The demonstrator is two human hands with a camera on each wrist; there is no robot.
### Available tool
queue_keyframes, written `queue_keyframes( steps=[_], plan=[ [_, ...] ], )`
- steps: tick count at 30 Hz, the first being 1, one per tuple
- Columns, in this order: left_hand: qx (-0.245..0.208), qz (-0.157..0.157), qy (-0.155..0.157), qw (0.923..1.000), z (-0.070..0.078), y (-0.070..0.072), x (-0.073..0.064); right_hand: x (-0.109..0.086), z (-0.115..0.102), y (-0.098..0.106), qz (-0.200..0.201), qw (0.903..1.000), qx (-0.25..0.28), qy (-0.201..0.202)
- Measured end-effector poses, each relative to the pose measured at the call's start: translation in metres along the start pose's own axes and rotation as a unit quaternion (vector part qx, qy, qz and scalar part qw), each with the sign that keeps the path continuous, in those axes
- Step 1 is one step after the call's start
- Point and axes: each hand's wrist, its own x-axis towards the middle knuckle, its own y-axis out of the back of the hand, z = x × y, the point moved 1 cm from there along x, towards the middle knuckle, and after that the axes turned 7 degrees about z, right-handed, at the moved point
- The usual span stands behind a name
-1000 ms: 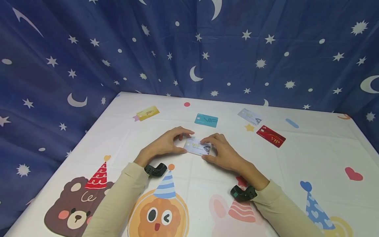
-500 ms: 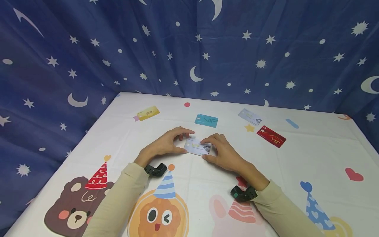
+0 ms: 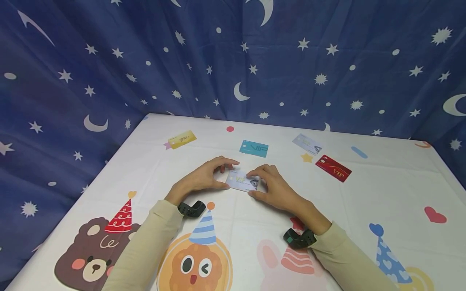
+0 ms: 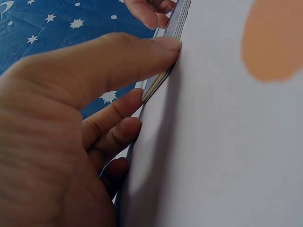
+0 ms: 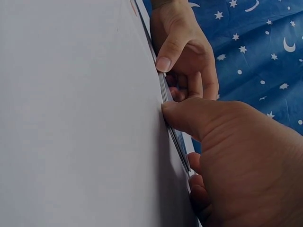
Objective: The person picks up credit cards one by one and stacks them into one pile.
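Observation:
A small stack of cards (image 3: 238,182) lies flat on the table, a silvery VIP card uppermost. Layered edges of the stack (image 4: 155,86) show in the left wrist view. My left hand (image 3: 204,176) holds its left end, thumb at the near corner and fingers around the far side. At the right end, my right hand (image 3: 274,188) grips the stack, with the thumb on the near edge (image 5: 175,138) and the index finger bent over the top. Both hands' other fingertips are partly hidden.
Farther back on the white cloth (image 3: 214,141) lie a yellow card (image 3: 182,139), a teal VIP card (image 3: 253,148), another silvery card (image 3: 307,144) and a red VIP card (image 3: 333,167). A blue starry curtain (image 3: 204,48) hangs behind the table.

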Motion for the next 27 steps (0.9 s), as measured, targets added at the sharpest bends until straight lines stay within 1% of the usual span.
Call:
queue_keyframes(
  steps=[3, 7, 11, 16, 22, 27],
  plan=[
    [0.001, 0.0, -0.005, 1.0, 0.0, 0.0, 0.0, 0.0, 0.0, 0.0, 0.0, 1.0, 0.001, 0.007],
    [0.001, -0.001, -0.004, 1.0, -0.001, 0.0, 0.0, 0.0, -0.001, 0.001, 0.0, 0.9999, 0.003, 0.014],
    [-0.003, -0.002, -0.003, 1.0, -0.001, 0.0, -0.001, 0.0, -0.001, 0.0, -0.005, 0.9999, 0.001, 0.012],
    [-0.008, 0.001, 0.006, 0.9999, -0.002, 0.0, -0.002, -0.001, -0.002, 0.0, -0.013, 0.9999, -0.003, 0.007],
    [-0.022, 0.004, 0.007, 0.9997, -0.001, 0.001, -0.001, 0.0, -0.002, 0.002, -0.009, 0.9999, -0.005, 0.013],
    [-0.033, 0.0, 0.004, 0.9994, 0.026, 0.007, -0.005, 0.0, 0.0, 0.001, -0.007, 0.9999, -0.004, 0.015]
  ],
)
